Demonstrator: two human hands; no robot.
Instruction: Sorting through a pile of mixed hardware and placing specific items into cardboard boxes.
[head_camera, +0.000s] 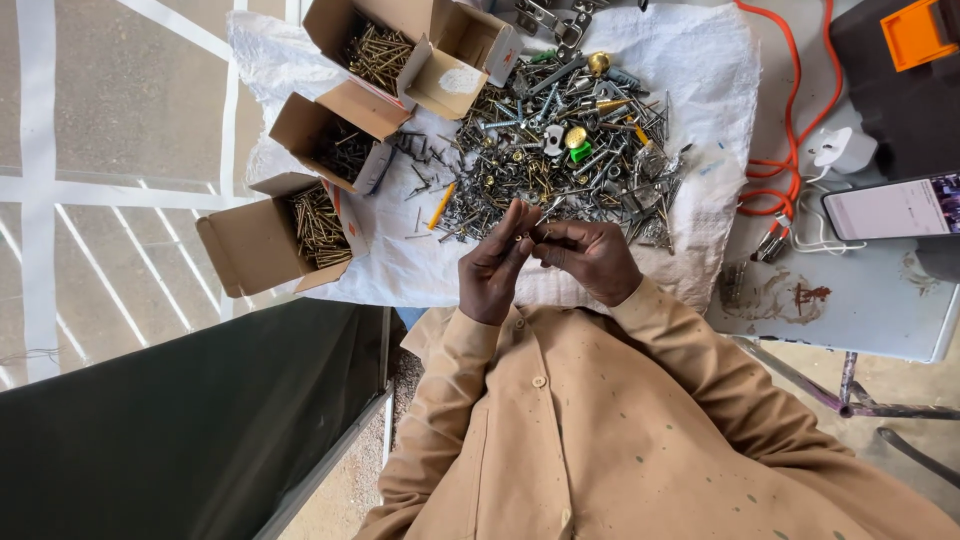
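Small screw between fingertips

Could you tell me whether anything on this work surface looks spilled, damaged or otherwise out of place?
The mixed pile of screws and fittings lies loose on the white woven sack, unsorted beside three open cardboard boxes. A rusty brown stain marks the grey table. Both hands, left hand and right hand, pinch a small piece together.

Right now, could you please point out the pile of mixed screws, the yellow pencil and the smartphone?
Pile of mixed screws (560, 150), head view, middle of the heap.
Yellow pencil (441, 206), head view, mid-shaft.
Smartphone (890, 208), head view, centre of its screen.
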